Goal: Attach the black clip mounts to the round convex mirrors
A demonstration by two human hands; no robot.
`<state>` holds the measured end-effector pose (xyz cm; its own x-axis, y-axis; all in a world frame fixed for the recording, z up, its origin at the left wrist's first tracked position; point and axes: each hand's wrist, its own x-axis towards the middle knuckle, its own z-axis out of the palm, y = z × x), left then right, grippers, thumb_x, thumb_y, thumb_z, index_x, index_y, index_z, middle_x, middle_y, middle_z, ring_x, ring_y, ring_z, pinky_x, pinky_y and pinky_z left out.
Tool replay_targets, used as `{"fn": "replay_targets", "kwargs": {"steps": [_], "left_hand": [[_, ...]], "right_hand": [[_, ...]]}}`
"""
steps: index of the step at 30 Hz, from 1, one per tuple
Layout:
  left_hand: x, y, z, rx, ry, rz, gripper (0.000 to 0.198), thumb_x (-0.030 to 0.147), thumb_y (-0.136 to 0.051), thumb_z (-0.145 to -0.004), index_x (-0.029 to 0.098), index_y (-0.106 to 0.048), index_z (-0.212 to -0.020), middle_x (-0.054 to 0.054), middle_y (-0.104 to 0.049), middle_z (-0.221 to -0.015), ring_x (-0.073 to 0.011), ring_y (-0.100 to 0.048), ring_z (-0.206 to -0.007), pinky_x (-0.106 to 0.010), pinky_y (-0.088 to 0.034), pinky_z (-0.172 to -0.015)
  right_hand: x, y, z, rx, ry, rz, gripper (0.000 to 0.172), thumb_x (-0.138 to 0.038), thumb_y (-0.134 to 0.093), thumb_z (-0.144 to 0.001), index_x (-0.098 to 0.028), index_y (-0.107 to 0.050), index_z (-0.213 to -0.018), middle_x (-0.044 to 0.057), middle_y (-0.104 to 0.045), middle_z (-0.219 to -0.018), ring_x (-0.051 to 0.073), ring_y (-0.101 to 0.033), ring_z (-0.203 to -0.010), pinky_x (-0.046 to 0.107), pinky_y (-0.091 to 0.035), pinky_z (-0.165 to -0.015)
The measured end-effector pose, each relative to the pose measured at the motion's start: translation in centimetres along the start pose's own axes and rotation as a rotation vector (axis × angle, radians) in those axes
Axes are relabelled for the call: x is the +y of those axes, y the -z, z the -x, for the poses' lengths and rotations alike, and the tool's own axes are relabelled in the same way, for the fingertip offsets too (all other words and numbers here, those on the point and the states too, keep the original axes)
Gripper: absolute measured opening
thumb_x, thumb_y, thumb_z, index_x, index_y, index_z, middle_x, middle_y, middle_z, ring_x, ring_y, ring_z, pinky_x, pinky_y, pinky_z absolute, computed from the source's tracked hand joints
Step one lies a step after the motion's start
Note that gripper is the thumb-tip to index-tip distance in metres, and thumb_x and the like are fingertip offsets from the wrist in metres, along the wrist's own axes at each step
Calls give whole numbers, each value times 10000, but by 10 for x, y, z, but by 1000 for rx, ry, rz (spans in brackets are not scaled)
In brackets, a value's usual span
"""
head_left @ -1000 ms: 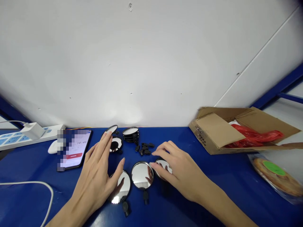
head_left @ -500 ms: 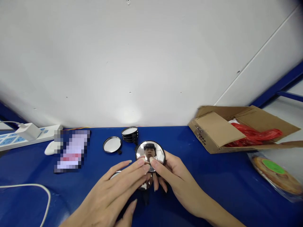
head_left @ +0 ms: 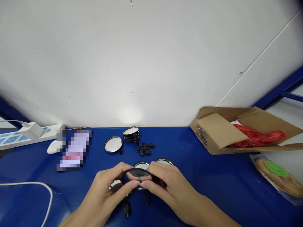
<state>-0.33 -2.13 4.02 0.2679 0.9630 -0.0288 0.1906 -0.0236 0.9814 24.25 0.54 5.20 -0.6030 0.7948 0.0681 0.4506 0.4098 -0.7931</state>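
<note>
My left hand (head_left: 107,190) and my right hand (head_left: 167,186) meet over the blue table (head_left: 213,186), both pinching one small round mirror (head_left: 137,173) with a black rim, held nearly flat. Under and behind my fingers lie other round mirrors (head_left: 165,161), partly hidden. Farther back a single mirror (head_left: 113,144) lies face up beside a short stack of mirrors (head_left: 131,133). A heap of small black plastic parts (head_left: 145,148) sits just right of the stack.
A phone (head_left: 73,149) lies at the left next to a white mouse (head_left: 52,147) and a power strip (head_left: 26,134). A white cable (head_left: 35,187) loops at the near left. An open cardboard box (head_left: 222,130) with red plastic stands at the right, beside a wrapped tape roll (head_left: 276,175).
The mirror that stood upright between my fingers half a second ago is now lowered and tilted nearly flat. Both hands have drawn closer to me and closed on its rim.
</note>
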Motion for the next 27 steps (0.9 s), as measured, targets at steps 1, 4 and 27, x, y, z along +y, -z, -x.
{"fn": "replay_targets", "kwargs": {"steps": [1,4,27], "left_hand": [[-1,2,-1,-16,14,32,302,567,-793,-1044,267,-814,-1014,4,-740,-859,-159,-665,-759,-216,-549,-645],[-7,6,-2,6,70,140,311,547,-816,-1038,247,-759,-983,20,-677,-814,-131,-617,-691,-197,-491,-581],[-12,9,-12,191,96,255,396,600,-818,-1010,231,-675,-1042,0,-708,-939,-184,-730,-751,-299,-665,-705]], "right_hand": [[0,1,0,13,8,-13,360,-494,-593,-1190,-238,-623,-941,-26,-633,-884,164,-534,-789,319,-401,-755],[3,8,-1,103,-15,-95,258,-509,-627,-1173,-271,-724,-1188,-22,-692,-920,158,-583,-758,307,-445,-716],[58,18,-13,354,-20,598,276,-165,-639,-1104,-259,-899,-1115,93,-732,-1080,255,-697,-957,411,-614,-828]]}}
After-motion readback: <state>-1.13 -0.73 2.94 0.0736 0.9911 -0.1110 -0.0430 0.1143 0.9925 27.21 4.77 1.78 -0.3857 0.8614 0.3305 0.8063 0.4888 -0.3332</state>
